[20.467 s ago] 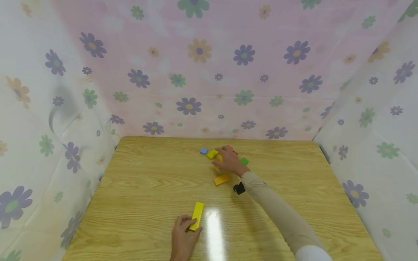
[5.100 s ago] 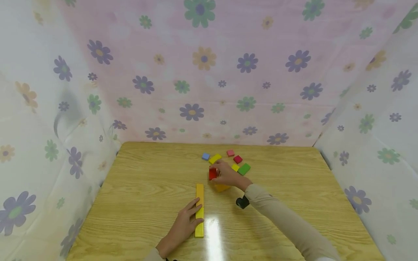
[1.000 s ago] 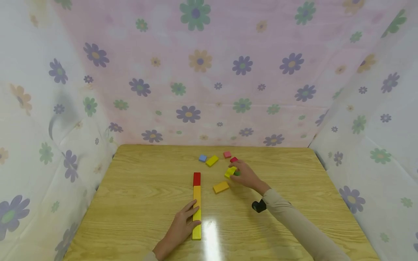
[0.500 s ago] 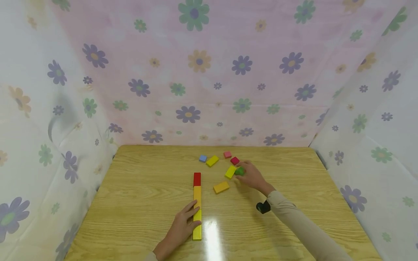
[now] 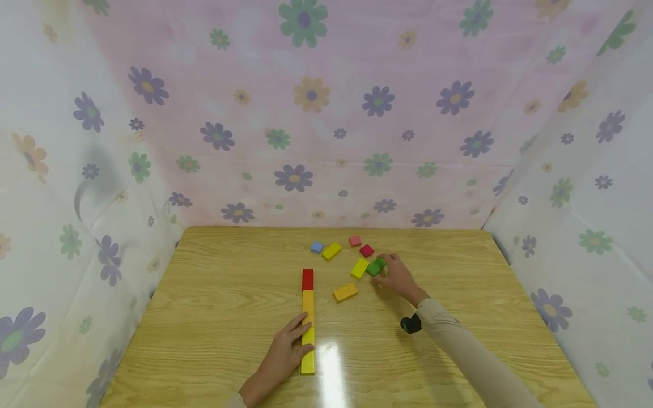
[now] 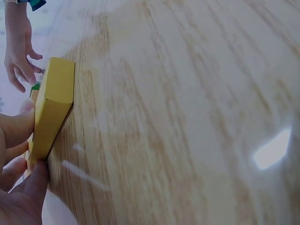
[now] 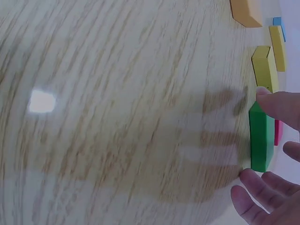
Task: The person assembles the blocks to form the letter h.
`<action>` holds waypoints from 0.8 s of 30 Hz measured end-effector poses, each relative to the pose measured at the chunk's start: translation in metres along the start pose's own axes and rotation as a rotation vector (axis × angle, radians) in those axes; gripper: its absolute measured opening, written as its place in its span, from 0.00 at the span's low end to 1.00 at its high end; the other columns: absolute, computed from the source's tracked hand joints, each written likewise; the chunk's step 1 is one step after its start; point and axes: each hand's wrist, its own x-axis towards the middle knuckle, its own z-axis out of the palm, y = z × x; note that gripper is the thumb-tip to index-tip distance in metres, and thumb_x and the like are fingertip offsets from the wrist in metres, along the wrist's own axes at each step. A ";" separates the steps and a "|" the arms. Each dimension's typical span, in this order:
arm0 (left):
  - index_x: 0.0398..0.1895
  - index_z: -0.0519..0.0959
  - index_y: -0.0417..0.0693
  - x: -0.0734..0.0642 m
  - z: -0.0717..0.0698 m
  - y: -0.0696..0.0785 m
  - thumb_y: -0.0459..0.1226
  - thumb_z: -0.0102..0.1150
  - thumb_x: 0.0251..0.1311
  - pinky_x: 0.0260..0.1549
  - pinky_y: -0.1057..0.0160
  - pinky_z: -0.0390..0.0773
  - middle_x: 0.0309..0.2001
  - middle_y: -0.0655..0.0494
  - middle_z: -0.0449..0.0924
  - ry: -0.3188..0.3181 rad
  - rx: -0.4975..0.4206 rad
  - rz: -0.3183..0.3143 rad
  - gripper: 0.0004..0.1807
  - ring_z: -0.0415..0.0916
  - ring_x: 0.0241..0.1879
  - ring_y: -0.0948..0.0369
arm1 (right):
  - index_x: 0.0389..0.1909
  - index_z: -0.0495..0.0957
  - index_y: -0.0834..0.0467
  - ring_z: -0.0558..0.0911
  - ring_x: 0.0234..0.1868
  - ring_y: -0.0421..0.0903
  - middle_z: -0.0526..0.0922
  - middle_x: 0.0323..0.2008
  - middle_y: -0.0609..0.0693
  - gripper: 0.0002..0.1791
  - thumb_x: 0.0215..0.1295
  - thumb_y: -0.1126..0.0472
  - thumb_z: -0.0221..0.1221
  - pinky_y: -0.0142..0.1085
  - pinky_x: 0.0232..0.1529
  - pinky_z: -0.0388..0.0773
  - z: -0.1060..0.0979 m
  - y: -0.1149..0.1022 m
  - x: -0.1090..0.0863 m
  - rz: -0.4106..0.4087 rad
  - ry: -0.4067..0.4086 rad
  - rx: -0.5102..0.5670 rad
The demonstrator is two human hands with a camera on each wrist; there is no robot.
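A straight row on the wooden table joins a red block [image 5: 308, 280], an orange block [image 5: 308, 302] and a yellow block [image 5: 308, 364]. My left hand [image 5: 280, 352] rests on the orange and yellow blocks; its extended fingers and thumb lie across them. The yellow block's side [image 6: 49, 126] fills much of the left wrist view beside the fingers. Farther right, my right hand [image 5: 400, 277] surrounds a green block [image 5: 376, 267]. The right wrist view has the green block [image 7: 261, 138] lying flat, thumb at one end and spread fingertips by the other.
A yellow block [image 5: 359, 268] adjoins the green one, with a loose orange block [image 5: 345, 293] nearer. Behind lie a crimson block [image 5: 367, 250], a pink block [image 5: 355, 241], another yellow block [image 5: 331, 251] and a blue block [image 5: 317, 247]. Floral fabric [image 5: 336, 192] encloses the table.
Since the earliest frames, orange and then red blocks have joined the yellow one in a row. Within the last second, my right hand has shifted right and the green block has turned and settled flat.
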 end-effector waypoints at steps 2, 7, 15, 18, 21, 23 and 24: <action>0.60 0.70 0.31 0.000 0.000 0.001 0.40 0.60 0.60 0.57 0.51 0.69 0.68 0.44 0.61 0.002 -0.001 0.006 0.29 0.58 0.66 0.45 | 0.61 0.66 0.66 0.75 0.46 0.60 0.66 0.54 0.70 0.36 0.54 0.57 0.68 0.55 0.47 0.74 0.002 0.000 0.001 0.012 0.005 0.009; 0.60 0.71 0.31 0.000 -0.001 0.001 0.40 0.61 0.60 0.57 0.50 0.68 0.68 0.44 0.61 0.003 0.004 0.010 0.28 0.58 0.66 0.45 | 0.60 0.67 0.67 0.75 0.43 0.57 0.68 0.53 0.69 0.34 0.55 0.57 0.68 0.51 0.44 0.75 0.004 -0.004 0.004 0.034 0.013 0.029; 0.61 0.70 0.33 0.000 -0.001 0.000 0.39 0.62 0.59 0.58 0.51 0.68 0.69 0.46 0.60 -0.004 -0.001 -0.008 0.29 0.58 0.66 0.45 | 0.50 0.74 0.71 0.75 0.41 0.56 0.73 0.46 0.67 0.25 0.52 0.65 0.68 0.49 0.43 0.77 0.005 -0.003 0.010 0.034 0.047 0.020; 0.61 0.71 0.33 0.000 0.000 -0.001 0.39 0.62 0.59 0.57 0.51 0.68 0.69 0.46 0.60 -0.001 0.001 -0.006 0.29 0.58 0.66 0.45 | 0.47 0.75 0.73 0.75 0.41 0.58 0.74 0.45 0.68 0.23 0.50 0.67 0.68 0.49 0.42 0.77 0.004 -0.001 0.009 -0.002 0.066 0.035; 0.60 0.71 0.33 0.000 0.000 -0.001 0.40 0.62 0.59 0.56 0.50 0.69 0.68 0.45 0.61 0.007 0.011 0.010 0.29 0.59 0.65 0.44 | 0.47 0.76 0.74 0.76 0.40 0.58 0.75 0.45 0.69 0.23 0.49 0.68 0.68 0.48 0.40 0.77 0.001 -0.002 0.008 -0.029 0.074 0.040; 0.60 0.71 0.32 0.001 -0.001 0.000 0.40 0.62 0.59 0.56 0.49 0.70 0.68 0.45 0.61 0.007 0.011 0.014 0.29 0.59 0.65 0.44 | 0.47 0.76 0.73 0.76 0.40 0.58 0.75 0.45 0.69 0.24 0.49 0.68 0.68 0.47 0.39 0.78 -0.001 -0.003 0.009 -0.036 0.072 0.036; 0.60 0.71 0.32 0.001 -0.001 0.000 0.40 0.62 0.59 0.55 0.49 0.70 0.68 0.45 0.61 0.006 0.011 0.014 0.29 0.59 0.65 0.43 | 0.48 0.76 0.73 0.75 0.40 0.57 0.75 0.46 0.69 0.24 0.49 0.68 0.68 0.46 0.39 0.78 -0.002 -0.003 0.009 -0.035 0.071 0.030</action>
